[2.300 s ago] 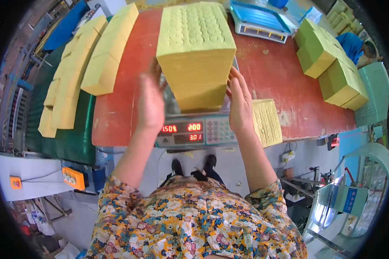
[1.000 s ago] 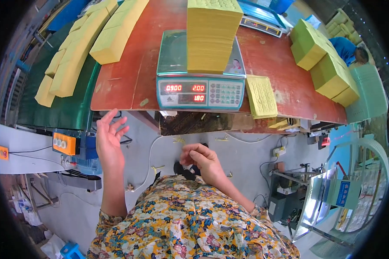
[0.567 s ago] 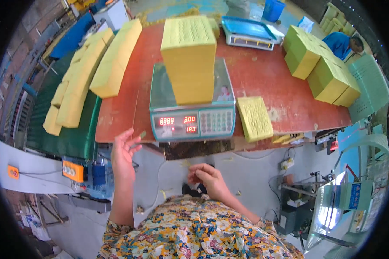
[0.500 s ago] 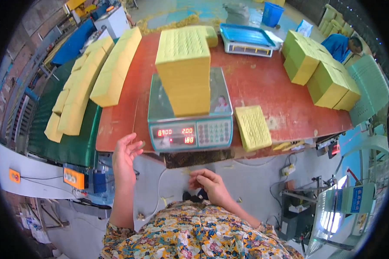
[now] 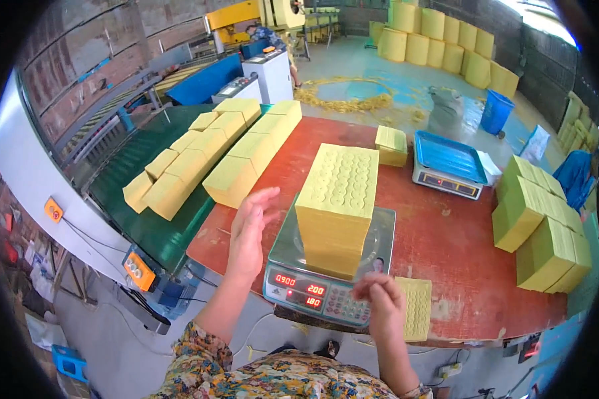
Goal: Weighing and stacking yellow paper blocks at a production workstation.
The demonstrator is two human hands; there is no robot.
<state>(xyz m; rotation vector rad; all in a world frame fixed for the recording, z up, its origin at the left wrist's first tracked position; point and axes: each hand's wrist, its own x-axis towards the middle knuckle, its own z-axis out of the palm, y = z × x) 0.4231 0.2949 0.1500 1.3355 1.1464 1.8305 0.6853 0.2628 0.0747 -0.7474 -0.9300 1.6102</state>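
Note:
A tall stack of yellow embossed paper sheets stands upright on the metal pan of a digital scale with lit red digits. My left hand is raised just left of the stack, fingers stretched out and holding nothing. By the scale's front right corner, next to the keypad, my right hand hovers with loosely bent fingers and nothing visible in them. It partly covers the keypad. Neither hand appears to touch the stack. A thin pile of the same yellow sheets lies flat at the table edge, beside my right hand.
Rows of yellow stacks line the green surface at left. More stacks fill the red table's right side. Behind are a small yellow stack and a second scale with a blue tray. A person is far back.
The view has tilted up and shifted left. My left hand has risen beside the stack. The right hand has moved from over my lap to the scale's front right corner.

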